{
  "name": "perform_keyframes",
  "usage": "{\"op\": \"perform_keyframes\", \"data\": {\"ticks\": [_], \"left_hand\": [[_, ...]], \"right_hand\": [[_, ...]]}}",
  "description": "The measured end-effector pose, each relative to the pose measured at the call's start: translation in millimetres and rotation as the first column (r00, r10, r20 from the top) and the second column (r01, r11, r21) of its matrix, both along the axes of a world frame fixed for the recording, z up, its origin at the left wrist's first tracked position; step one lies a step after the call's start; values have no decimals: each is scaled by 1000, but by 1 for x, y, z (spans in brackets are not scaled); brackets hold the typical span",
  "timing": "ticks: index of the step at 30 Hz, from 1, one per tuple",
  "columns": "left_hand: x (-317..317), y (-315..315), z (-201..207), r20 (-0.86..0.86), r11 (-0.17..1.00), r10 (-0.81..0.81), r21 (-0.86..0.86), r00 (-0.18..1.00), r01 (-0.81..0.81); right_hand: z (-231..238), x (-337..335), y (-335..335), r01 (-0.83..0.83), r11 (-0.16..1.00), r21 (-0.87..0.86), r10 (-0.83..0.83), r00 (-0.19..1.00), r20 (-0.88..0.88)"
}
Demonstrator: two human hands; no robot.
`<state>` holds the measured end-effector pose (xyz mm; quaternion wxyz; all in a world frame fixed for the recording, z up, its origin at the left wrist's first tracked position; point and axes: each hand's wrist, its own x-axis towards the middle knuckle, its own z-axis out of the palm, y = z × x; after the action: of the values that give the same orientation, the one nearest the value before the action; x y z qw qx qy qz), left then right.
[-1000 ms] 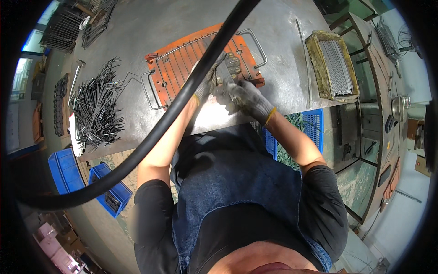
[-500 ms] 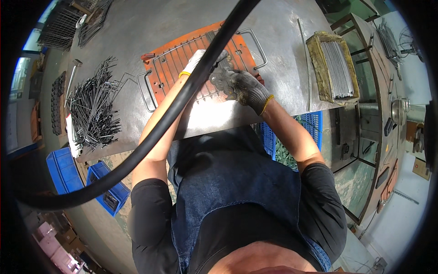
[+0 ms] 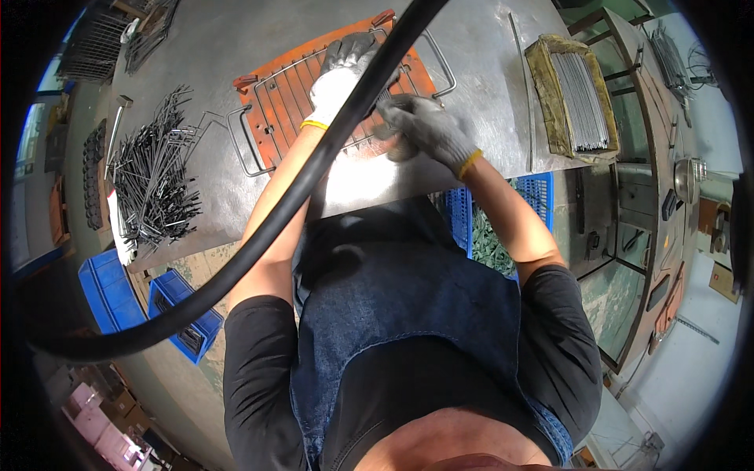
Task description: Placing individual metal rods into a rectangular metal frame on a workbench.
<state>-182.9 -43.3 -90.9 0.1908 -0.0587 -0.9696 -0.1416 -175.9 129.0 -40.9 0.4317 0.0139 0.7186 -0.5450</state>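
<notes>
An orange metal fixture (image 3: 275, 110) lies on the steel bench, with a row of thin metal rods across it inside a wire frame. Bent wire handles stick out past its two sides, the right handle (image 3: 446, 67) and the left handle (image 3: 239, 141). My left hand (image 3: 345, 67), in a white glove with a grey-black coating, rests over the upper middle of the rods, fingers extended. Near the fixture's lower right corner is my right hand (image 3: 428, 129), in a similar glove. Its fingers are smeared by motion, so any held thing cannot be made out. A black cable (image 3: 314, 184) hides part of the fixture.
Loose dark metal rods (image 3: 157, 173) lie heaped at the bench's left, beside a hammer (image 3: 118, 129). A yellowish box (image 3: 569, 98) of straight rods stands right. Blue bins (image 3: 184, 314) sit below left, and a blue basket (image 3: 534, 188) is under the bench edge.
My left hand has moved up and right across the rods. My right hand has shifted slightly right and its fingers have changed pose. The fixture appears slightly higher in view.
</notes>
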Motion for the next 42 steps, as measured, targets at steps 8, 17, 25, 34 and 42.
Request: {"op": "perform_keyframes", "data": {"ticks": [8, 17, 25, 34, 42], "left_hand": [[-8, 17, 20, 81, 982, 55, -183, 995, -39], [23, -36, 9, 77, 932, -241, -260, 967, 253], [8, -17, 5, -124, 992, -103, -81, 987, 93], [66, -66, 14, 212, 869, -197, -413, 957, 271], [53, -54, 4, 76, 922, -109, -366, 991, 130]], "right_hand": [[9, -33, 52, 285, 947, 148, -3, 470, -883], [-55, -43, 41, 359, 933, 21, -176, 505, -845], [-60, -45, 41, 392, 920, 14, -221, 549, -806], [-57, -43, 38, 416, 909, 38, -160, 431, -888], [-48, -39, 31, 396, 918, -10, -229, 511, -829]]}}
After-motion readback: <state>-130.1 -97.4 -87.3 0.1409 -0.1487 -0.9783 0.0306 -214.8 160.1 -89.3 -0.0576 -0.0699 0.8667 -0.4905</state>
